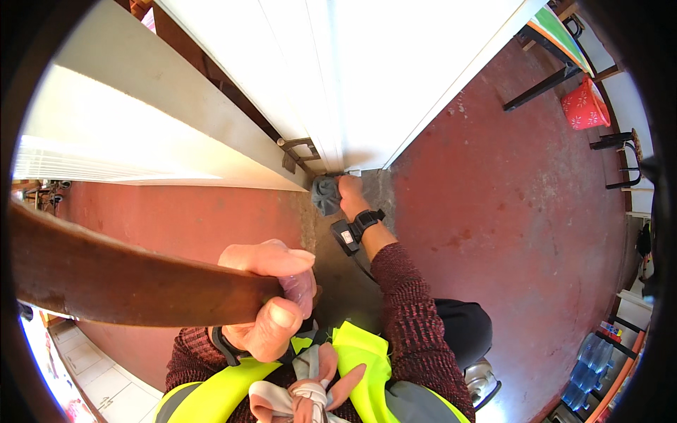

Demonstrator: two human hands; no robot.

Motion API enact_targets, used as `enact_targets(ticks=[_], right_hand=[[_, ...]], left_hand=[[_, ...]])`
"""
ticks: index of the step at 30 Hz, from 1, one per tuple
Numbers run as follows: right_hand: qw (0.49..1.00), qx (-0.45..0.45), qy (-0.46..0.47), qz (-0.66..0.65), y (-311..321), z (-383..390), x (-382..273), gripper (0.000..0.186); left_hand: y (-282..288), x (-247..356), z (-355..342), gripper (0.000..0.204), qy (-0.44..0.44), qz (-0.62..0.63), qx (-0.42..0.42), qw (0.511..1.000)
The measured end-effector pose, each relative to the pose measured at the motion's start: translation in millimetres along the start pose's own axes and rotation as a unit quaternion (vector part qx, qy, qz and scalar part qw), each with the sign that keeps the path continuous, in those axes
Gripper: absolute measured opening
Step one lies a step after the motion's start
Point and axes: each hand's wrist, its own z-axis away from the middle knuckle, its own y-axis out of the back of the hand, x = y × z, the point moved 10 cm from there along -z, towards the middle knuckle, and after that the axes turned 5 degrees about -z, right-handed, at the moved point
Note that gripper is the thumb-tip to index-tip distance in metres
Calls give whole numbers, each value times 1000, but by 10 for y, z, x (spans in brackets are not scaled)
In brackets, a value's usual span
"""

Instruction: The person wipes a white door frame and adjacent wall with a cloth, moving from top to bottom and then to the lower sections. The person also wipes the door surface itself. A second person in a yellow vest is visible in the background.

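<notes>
My left hand [264, 299] is closed round the right end of a long, dark brown wooden piece [141, 278]. This piece runs to the left rim of the view; its kind I cannot tell. Farther ahead, my right hand [350, 194] is closed on a crumpled grey cloth [326, 196]. The cloth is low down by the corner of the white door frame [331, 120], beside the edge of an open pale door [176, 120]. The fingertips of the right hand are partly hidden. A black strap with a small device [345, 236] and a cable sits on my right wrist.
A metal latch plate [303, 149] sits on the frame. Reddish floor [508, 211] spreads to both sides. On the right are a pink-red bucket [585, 106], a table with black legs [539, 88] and blue water bottles [589, 370]. A metal kettle-like vessel [482, 381] stands near my right side.
</notes>
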Motion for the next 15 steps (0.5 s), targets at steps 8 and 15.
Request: enact_targets(ticks=[8, 15], right_hand=[[964, -227, 68, 123, -192, 464, -361, 46], [999, 3, 3, 49, 292, 15, 148, 46]], left_hand=[[13, -80, -12, 44, -28, 77, -26, 996], [98, -69, 13, 45, -3, 62, 17, 998]])
